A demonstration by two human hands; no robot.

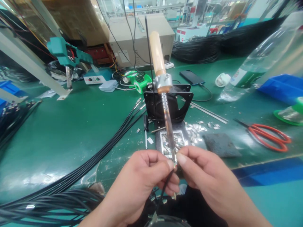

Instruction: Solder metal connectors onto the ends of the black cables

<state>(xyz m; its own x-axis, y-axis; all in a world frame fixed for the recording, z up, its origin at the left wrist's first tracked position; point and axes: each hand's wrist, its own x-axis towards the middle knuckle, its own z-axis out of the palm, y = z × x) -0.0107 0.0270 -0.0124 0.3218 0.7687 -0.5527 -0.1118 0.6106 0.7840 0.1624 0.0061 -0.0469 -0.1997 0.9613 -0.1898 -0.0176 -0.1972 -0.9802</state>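
Head view: a green workbench (71, 126) is seen from above, with two bare hands brought together at the near edge. By the left hand (151, 173), a black cable (165, 186) is pinched between thumb and fingers close to its bared end. The thumb and forefinger of the right hand (205, 176) are pressed together just beside that end; what is gripped there is hidden by the fingertips. The cable end is held at the downward-pointing tip of a wooden-handled soldering iron (168, 123); whether they touch cannot be told. Behind the iron, a black stand (151, 107) is seen, and below it a tray (162, 145) is filled with small metal parts. Loose metal pieces (195, 132) are scattered to the tray's right, near a dark pad (221, 145) and orange-handled scissors (267, 135). On the left, a screwdriver (146, 127) is placed near the tray, and more black cables (106, 148) are laid in a long bundle.
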